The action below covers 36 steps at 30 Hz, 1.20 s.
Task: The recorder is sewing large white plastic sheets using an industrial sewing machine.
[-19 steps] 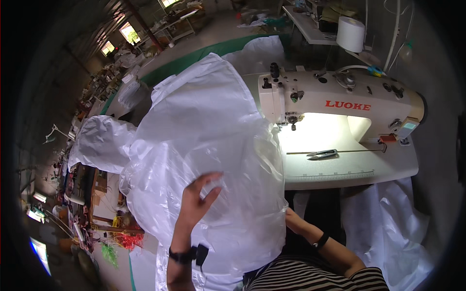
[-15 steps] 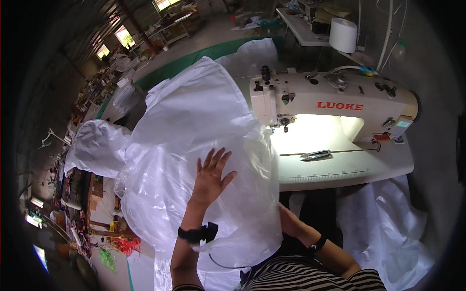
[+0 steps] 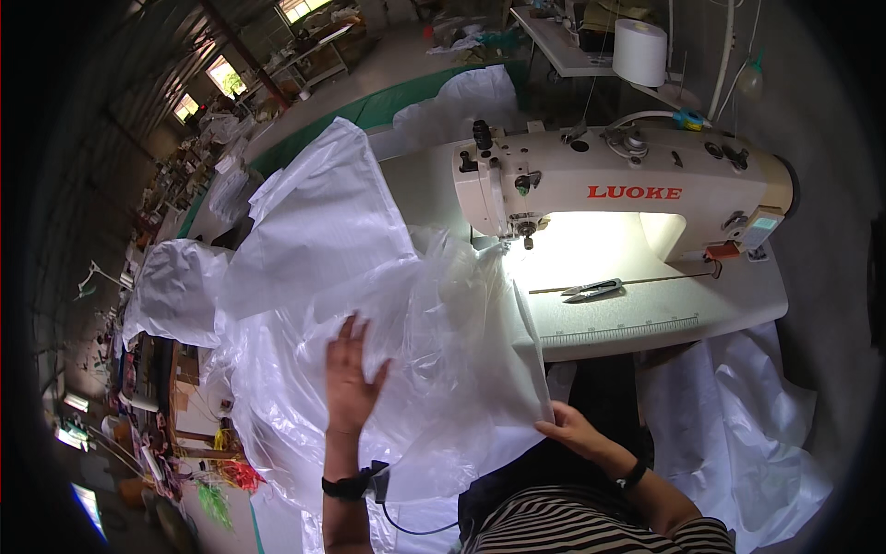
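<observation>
A large sheet of white woven plastic with a clear filmy layer (image 3: 443,369) spreads from the sewing machine (image 3: 720,198) toward me, its right edge running under the needle area. My left hand (image 3: 353,383) lies over the sheet, palm down with fingers apart, slightly blurred. At the near right corner my right hand (image 3: 577,431) pinches the sheet's edge between thumb and fingers. The folded upper part of the sheet stands up at the far left of the needle. A dark band sits on each of my wrists.
Thread snips (image 3: 592,292) rest on the lit machine bed. A white thread cone (image 3: 639,54) stands behind the machine. More white material (image 3: 729,434) hangs at the right. Red strands (image 3: 242,475) and green strands (image 3: 213,505) lie at the lower left.
My left hand has slid left and slightly toward me across the sheet. My right hand has come out from below the sheet's edge and now pinches its corner. The upper fold has shifted left.
</observation>
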### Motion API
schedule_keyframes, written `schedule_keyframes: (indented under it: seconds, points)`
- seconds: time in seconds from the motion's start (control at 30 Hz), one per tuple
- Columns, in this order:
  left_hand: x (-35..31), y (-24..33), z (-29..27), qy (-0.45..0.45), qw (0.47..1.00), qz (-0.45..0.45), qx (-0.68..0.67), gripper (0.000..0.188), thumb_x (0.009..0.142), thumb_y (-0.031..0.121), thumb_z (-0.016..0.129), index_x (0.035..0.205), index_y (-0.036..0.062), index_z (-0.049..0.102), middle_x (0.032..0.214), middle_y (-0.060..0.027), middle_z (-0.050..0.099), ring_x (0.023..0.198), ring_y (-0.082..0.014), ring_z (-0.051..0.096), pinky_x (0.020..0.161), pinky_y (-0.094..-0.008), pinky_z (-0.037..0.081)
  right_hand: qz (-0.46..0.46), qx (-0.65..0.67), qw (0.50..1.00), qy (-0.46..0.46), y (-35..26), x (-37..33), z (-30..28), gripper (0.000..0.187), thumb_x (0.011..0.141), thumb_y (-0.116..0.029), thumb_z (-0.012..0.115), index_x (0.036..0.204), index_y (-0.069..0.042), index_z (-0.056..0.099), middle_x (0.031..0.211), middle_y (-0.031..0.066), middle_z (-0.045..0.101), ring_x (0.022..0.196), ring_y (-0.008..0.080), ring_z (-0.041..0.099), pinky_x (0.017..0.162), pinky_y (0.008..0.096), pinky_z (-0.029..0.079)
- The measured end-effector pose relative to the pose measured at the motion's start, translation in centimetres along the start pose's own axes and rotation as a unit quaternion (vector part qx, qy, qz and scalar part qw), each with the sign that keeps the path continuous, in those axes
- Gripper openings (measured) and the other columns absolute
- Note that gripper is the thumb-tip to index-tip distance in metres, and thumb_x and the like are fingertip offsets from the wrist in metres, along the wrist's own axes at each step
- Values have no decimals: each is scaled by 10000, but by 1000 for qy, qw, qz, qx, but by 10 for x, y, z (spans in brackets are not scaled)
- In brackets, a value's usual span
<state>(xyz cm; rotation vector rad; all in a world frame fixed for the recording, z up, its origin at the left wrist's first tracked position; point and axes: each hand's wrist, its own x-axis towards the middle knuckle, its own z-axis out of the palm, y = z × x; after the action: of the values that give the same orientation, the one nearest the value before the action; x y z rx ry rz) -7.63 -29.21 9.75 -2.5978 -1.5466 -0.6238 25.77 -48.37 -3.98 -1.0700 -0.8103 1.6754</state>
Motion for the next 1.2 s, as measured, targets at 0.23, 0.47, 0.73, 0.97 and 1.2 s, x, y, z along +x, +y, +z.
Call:
schedule_keyframes:
  seconds: [0.23, 0.47, 0.73, 0.97, 1.2]
  points:
    - [-6, -48, -20, -124, 973, -61, 185, 614, 882, 176, 719, 1451, 159, 488, 1502, -106, 478, 1307, -289, 536, 1128, -522, 366, 43, -293, 948, 120, -11, -27, -5, 284, 924, -149, 688, 1146, 27, 678, 999, 121, 727, 882, 183, 697, 817, 316, 554]
    - [-83, -6, 12, -82, 994, -73, 9, 590, 788, 104, 797, 1339, 105, 588, 1257, -135, 650, 1078, -323, 653, 864, -384, 519, 25, -6, 1000, -13, -61, -18, 29, 286, 1008, -193, 623, 1200, 19, 638, 1109, 115, 719, 889, 165, 702, 737, 264, 565]
    - [-141, -38, -53, -15, 998, 7, 61, 185, 778, 17, 743, 952, 72, 714, 822, -64, 687, 783, -260, 649, 743, -395, 472, 18, -160, 953, -255, -56, 55, 119, 252, 998, -186, 617, 1190, -29, 661, 1006, 62, 739, 929, 149, 686, 756, 294, 558]
    - [-249, -146, -145, 61, 925, -338, 161, 219, 911, -54, 551, 1084, 6, 671, 1130, -155, 684, 1033, -298, 664, 852, -411, 540, 79, -346, 837, -417, -32, 4, 98, 256, 961, -251, 596, 1125, -85, 701, 939, 81, 732, 891, 233, 692, 859, 352, 515]
    - [-164, 19, -105, 139, 985, -98, -14, 589, 904, 282, 702, 1405, 61, 484, 1395, -187, 552, 1241, -404, 553, 1054, -531, 423, 28, -304, 932, -194, -54, 29, 86, 284, 1011, -245, 585, 1182, -39, 681, 994, 118, 745, 897, 227, 713, 827, 340, 543]
